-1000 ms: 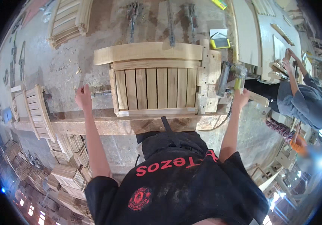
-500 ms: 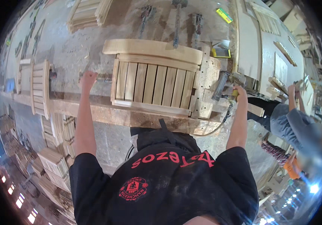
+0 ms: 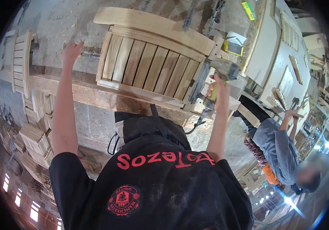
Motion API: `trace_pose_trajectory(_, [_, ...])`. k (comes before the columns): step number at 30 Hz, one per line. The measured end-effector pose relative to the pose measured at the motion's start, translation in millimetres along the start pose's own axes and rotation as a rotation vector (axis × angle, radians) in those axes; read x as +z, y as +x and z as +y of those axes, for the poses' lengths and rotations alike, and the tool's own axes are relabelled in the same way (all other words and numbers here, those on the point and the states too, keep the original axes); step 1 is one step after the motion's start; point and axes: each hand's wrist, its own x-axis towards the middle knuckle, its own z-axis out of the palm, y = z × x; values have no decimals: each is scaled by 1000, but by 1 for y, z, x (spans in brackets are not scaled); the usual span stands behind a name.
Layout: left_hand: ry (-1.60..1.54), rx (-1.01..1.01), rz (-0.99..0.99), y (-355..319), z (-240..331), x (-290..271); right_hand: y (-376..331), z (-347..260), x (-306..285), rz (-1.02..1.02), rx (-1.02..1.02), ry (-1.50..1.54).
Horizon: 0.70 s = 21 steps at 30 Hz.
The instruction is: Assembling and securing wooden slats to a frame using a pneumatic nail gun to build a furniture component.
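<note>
The right hand point(image 3: 219, 92) is closed around the grip of a nail gun point(image 3: 215, 76), which touches the right edge of a slatted wooden panel point(image 3: 149, 65); the panel lies flat on the dusty tabletop point(image 3: 57, 23). The left hand point(image 3: 70, 51) is open with the fingers loosely spread, resting on the tabletop just left of the panel, not touching it; a second slatted panel point(image 3: 20, 61) stands at the far left edge. A yellow box point(image 3: 232, 44) sits beyond the gun; a hose hangs below the handle. At the right another person point(image 3: 283, 149) works at a separate bench; stacked wooden parts point(image 3: 34, 142) lie on the floor at the left.
</note>
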Motion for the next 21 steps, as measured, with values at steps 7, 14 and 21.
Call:
trace_pose_trajectory(7, [-49, -233, -144, -39, 53, -52, 12, 18, 24, -12, 100, 35])
trace_pose_trajectory(14, [-71, -165, -155, -42, 56, -53, 8, 21, 32, 4, 62, -6])
trace_pose_trajectory(21, [38, -64, -96, -53, 53, -51, 4, 16, 51, 28, 59, -110])
